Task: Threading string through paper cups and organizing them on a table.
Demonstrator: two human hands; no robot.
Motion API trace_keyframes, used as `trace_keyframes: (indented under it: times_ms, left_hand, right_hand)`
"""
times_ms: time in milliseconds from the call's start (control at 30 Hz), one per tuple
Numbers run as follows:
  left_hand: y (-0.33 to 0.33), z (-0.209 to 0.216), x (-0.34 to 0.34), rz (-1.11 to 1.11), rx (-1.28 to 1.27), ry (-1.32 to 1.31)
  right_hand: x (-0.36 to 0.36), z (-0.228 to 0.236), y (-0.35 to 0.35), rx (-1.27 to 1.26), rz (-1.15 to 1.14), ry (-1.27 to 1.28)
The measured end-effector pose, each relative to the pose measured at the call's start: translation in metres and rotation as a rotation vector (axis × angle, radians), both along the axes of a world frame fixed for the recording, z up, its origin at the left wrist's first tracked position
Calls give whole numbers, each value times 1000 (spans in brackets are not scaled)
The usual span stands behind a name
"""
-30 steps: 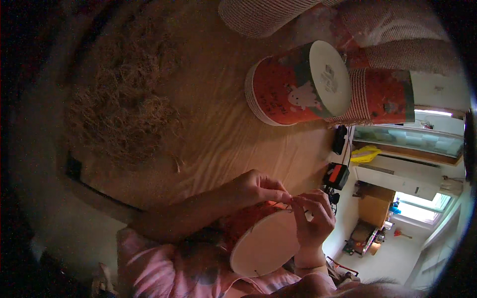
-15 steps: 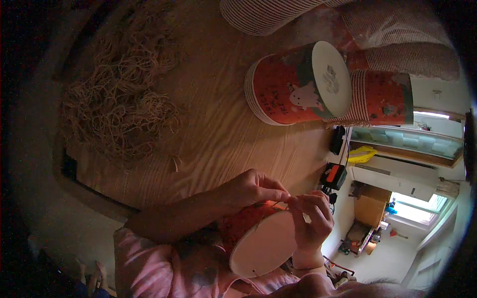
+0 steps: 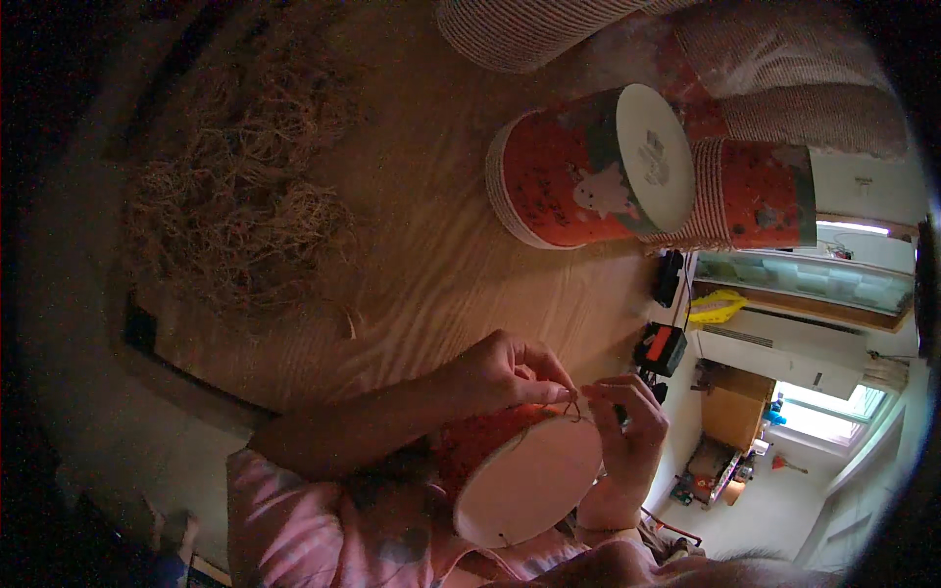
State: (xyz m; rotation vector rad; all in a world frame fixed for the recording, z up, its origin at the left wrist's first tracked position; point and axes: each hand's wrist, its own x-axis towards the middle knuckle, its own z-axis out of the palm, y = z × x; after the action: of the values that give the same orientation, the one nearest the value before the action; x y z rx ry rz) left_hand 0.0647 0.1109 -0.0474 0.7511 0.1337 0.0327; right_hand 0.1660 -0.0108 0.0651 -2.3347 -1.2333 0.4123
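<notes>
My left hand (image 3: pixel 515 372) pinches a thin brown cord (image 3: pixel 575 407) between thumb and fingertips, right at the rim of a red paper bucket (image 3: pixel 529 480). My right hand (image 3: pixel 632 421) is just beside it, thumb and fingers drawn close – whether a strand lies between those tips, I cannot tell. The bucket sits against my pink shirt (image 3: pixel 294 519), between my two forearms, its pale round end facing outward; I take that for the open mouth. Leaning it on my body probably steadies it without a palm around it, so both grips are left for the fine cord.

Beyond my arms is the wood-grained worktop (image 3: pixel 431 255). On it, well apart from my hands, lies a loose tangle of twine (image 3: pixel 235 206), likely spread there so that single lengths come free within easy reach. Across from it, a stack of red and green buckets (image 3: pixel 578 186) seems to stand upside down on its rims, nested to save room, I judge, and the wide end makes a firm footing. A second nested stack (image 3: pixel 769 191) is behind it, and others under clear plastic (image 3: pixel 814 49) are farther off.

Past the edge I see a black and orange device (image 3: pixel 665 348), a yellow thing (image 3: pixel 718 307) too small to make out and a bright window (image 3: pixel 818 416) – most of the daylight seems to come from there.
</notes>
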Motion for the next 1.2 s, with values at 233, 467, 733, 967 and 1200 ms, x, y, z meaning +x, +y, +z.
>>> trace_keyframes:
  times_ms: [233,467,733,967,1200]
  left_hand:
    - [-2,-2,2,75,218,-7]
    - [3,3,2,72,144,15]
    - [-4,6,0,305,504,-31]
    - [-4,5,0,378,606,-66]
    - [4,7,-2,217,183,-11]
  right_hand:
    - [5,2,10,-102,-9,289]
    - [15,-6,2,-77,-36,314]
    - [14,-4,6,-72,4,341]
    - [15,-6,5,-118,-15,365]
    - [16,-7,0,0,-176,604]
